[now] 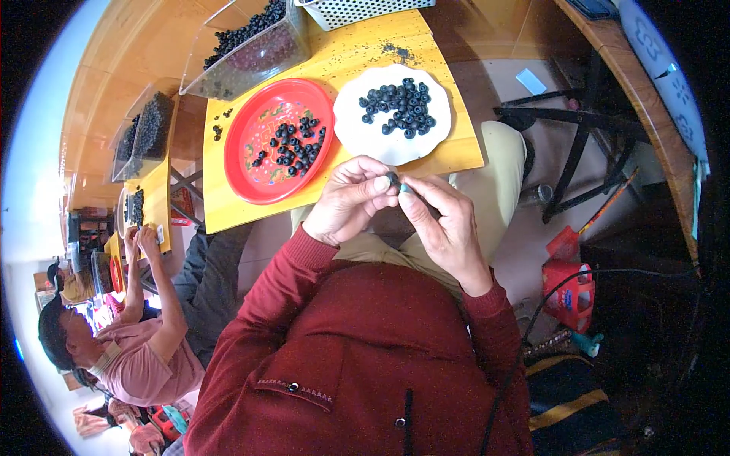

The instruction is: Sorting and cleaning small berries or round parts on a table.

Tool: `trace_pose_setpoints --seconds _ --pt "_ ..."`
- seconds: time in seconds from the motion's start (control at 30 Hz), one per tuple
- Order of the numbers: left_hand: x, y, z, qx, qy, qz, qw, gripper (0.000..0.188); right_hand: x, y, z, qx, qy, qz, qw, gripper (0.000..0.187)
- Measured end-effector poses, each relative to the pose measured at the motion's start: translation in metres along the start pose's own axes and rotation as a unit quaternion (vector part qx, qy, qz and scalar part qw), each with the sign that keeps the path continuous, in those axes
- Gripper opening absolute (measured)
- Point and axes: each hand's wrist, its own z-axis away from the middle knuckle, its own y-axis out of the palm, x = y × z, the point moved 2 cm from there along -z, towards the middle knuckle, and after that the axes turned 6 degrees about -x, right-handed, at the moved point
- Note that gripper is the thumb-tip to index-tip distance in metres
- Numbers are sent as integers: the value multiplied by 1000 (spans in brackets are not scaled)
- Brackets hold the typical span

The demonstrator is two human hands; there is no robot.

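Observation:
Both my hands meet in front of the table's near edge, just below the white plate. Pinched in the fingertips of my left hand (353,197) is a small dark round, berry-like ball (392,178). My right hand (445,220) is closed in a pinch beside it, with a small greenish spot at its thumb tip; whether it grips anything I cannot make out. The scalloped white plate (353,133) holds several dark balls (411,106). To its left, the red patterned plate (239,163) carries more of them, mostly on its right side.
Clear bins of dark balls (258,45) stand at the back left, near a white perforated basket (365,11). Dark crumbs (395,53) lie on the yellow table (266,213). Another person (137,342) works at the left. A black metal frame (585,144) stands at the right.

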Motion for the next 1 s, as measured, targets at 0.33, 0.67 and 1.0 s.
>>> trace_pose_setpoints --seconds 0.33,0.67,1.0 --pt "-4 3 6 15 21 -23 999 12 0 -3 2 10 5 12 1000 28" --pt "-15 14 9 45 46 -22 998 9 0 -15 -5 -30 44 2 999 30" --pt "-10 1 13 43 8 9 999 11 6 -2 0 -4 9 -23 1000 31"
